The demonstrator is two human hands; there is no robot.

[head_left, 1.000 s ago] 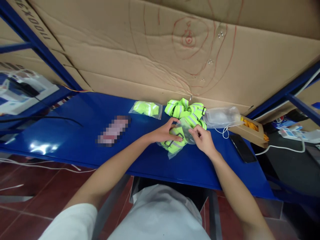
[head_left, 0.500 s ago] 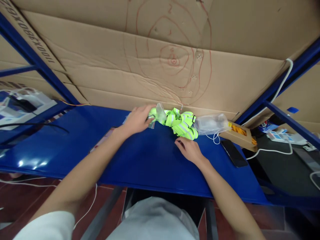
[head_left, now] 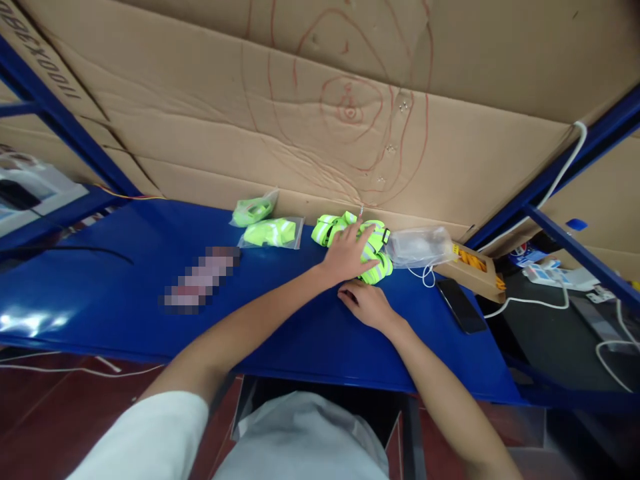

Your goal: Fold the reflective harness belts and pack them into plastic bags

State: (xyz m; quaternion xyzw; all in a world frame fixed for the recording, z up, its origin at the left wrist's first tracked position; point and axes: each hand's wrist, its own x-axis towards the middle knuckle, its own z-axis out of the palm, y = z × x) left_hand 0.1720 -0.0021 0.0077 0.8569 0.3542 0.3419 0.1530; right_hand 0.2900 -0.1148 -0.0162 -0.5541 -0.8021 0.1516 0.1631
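Fluorescent yellow-green reflective straps (head_left: 379, 267) with silver stripes and a black buckle lie bundled against the cardboard at the back of the table. My left hand (head_left: 346, 255) is over the bundle, fingers spread, covering part of it. Just in front of the straps, my right hand (head_left: 369, 305) rests on the table with its fingers curled in and nothing visible in them. To the left lie two clear plastic bags holding similar green straps: one bag (head_left: 273, 233) in front, another bag (head_left: 253, 209) behind it.
Right of the straps are clear plastic packaging (head_left: 421, 247), a white cord, a black phone (head_left: 461, 305) and an open cardboard box (head_left: 475, 273) with orange items. A pixelated flat item (head_left: 203, 280) lies left on the blue table (head_left: 120, 267). Cardboard (head_left: 200, 107) with red rings walls the back.
My left hand has moved right, from the bagged straps on the left to the loose bundle. Two bags now show where it was. My right hand keeps nearly the same place, still curled.
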